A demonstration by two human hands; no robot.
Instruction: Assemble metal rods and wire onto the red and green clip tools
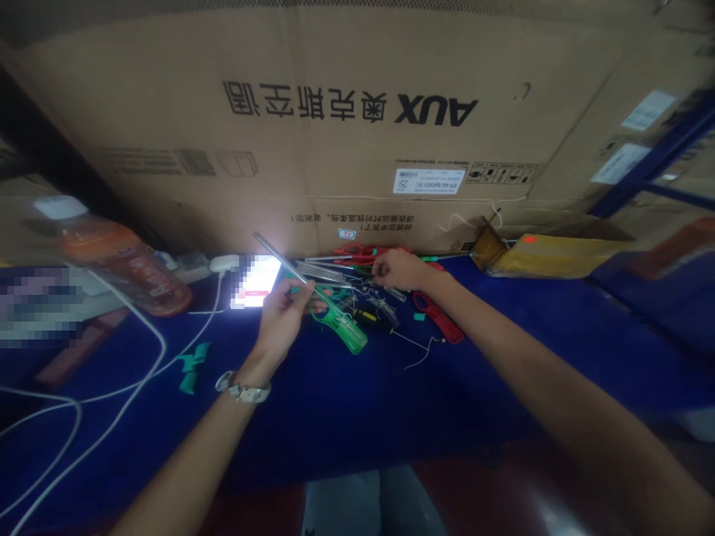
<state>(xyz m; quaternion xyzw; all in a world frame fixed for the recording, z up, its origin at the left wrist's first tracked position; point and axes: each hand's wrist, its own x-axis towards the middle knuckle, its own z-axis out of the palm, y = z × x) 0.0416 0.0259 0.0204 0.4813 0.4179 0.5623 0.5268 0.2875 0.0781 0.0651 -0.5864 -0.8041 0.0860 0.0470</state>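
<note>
My left hand (284,316), a watch on its wrist, is closed round a long-necked lighter with a green handle (343,327). Its metal tube points up and to the left. Right of it, my right hand (399,269) reaches into a heap of lighter parts, fingers pinched; what they hold, if anything, I cannot make out. Metal tubes (321,272) lie between my two hands. Under my right forearm rests a red lighter handle (439,316), and another red lighter (357,253) lies behind the heap. A black and yellow screwdriver (366,317) and a bent wire (413,342) are close by.
Behind the blue table (335,417) stands a large cardboard box (313,164). At left are a drink bottle (120,257), a lit phone screen (260,279), white cables (161,346) and a green plastic piece (194,366). A yellow packet (550,257) lies at right.
</note>
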